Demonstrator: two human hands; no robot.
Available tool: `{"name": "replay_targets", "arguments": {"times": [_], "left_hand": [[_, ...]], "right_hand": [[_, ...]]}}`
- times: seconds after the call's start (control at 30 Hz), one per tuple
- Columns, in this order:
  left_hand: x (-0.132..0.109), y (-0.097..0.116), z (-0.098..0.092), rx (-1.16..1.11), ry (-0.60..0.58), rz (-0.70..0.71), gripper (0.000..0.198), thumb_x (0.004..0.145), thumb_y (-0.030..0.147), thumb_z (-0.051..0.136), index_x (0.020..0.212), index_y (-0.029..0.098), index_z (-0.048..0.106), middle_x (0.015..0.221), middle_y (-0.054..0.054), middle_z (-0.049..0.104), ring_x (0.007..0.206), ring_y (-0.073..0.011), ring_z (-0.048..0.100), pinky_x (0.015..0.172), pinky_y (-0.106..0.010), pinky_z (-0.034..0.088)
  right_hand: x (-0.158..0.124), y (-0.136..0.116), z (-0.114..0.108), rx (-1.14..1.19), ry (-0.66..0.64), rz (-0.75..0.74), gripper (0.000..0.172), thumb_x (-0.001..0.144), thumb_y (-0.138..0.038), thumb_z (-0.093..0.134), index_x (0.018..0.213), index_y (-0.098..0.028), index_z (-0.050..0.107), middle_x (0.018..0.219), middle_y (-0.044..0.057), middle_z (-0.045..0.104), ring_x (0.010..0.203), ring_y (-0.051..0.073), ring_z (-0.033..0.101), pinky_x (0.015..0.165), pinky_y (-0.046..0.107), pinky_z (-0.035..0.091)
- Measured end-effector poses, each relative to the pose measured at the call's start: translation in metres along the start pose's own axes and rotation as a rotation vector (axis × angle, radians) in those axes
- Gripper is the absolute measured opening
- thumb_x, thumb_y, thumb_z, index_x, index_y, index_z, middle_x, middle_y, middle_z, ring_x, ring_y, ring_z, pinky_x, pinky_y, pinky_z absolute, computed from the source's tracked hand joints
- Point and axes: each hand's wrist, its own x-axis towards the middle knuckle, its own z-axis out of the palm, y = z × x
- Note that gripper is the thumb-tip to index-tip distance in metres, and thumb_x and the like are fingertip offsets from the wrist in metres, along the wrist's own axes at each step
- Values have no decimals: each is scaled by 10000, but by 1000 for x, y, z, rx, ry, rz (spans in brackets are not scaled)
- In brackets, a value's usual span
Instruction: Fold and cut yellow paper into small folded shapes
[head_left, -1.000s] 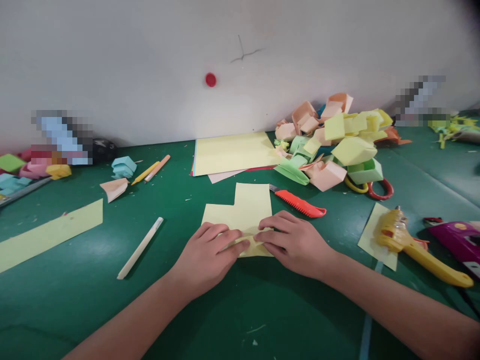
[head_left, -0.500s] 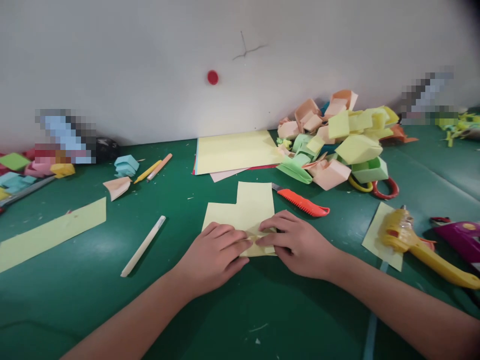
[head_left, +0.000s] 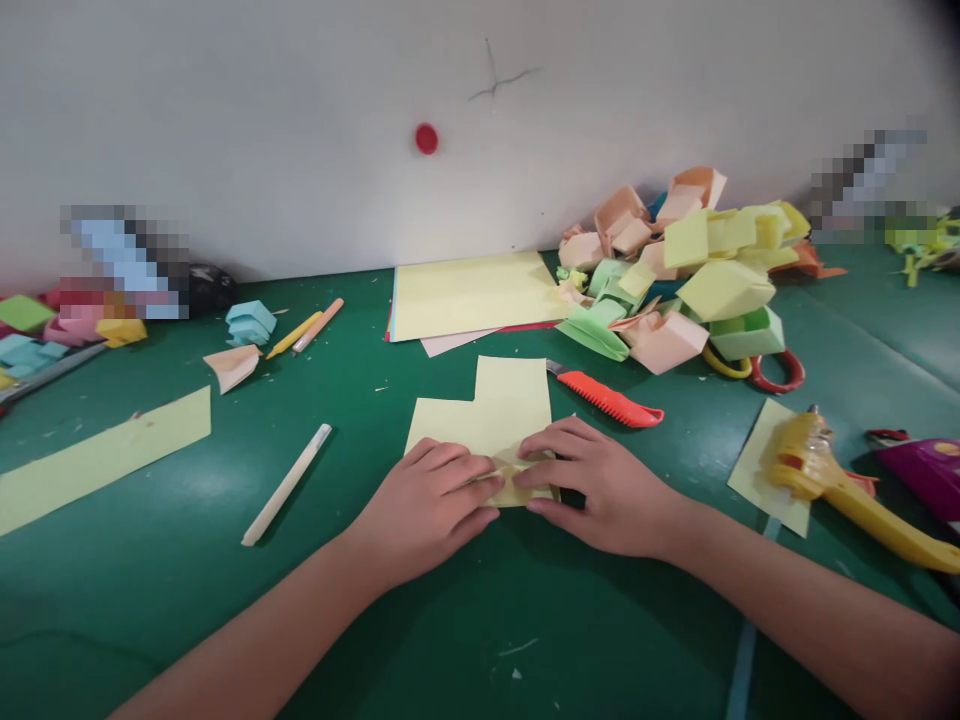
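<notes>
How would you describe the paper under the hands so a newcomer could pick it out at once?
Find the green table: near its middle, the left hand and right hand touch a pale yellow paper piece. It lies nearer the camera than the flat paper stack. Unlike that stack and the long strip at left, its far-left corner has a square notch.

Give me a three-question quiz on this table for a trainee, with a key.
1. True or false: the left hand and the right hand both touch the notched paper.
2. What lies under the front end of the glue gun?
A) a plate
B) a piece of paper
C) a cloth
3. Which is nearer the right hand: the knife or the glue gun?

Key: 1. True; 2. B; 3. The knife
</notes>
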Motion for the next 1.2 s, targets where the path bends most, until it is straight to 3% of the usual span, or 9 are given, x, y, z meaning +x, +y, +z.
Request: {"name": "replay_targets", "arguments": {"times": [0.67,1.2], "left_hand": [[0,-1,-1,-51,19,-26,169,978,286,607,1087,253,733,1141,-22,720,1062,-206,626,909,-372,472],[-1,-2,-1,-58,14,-49,196,995,320,581,1120,251,715,1185,-15,729,1066,-214,629,904,-376,447]], "right_hand": [[-1,6,3,-9,-1,-50,143,938,-236,654,1049,-255,742,1150,75,690,1064,234,614,939,455,519],[0,16,-5,89,-108,-16,228,1012,-234,553,1123,-288,746,1234,56,652,1148,215,562,972,398,498]]}}
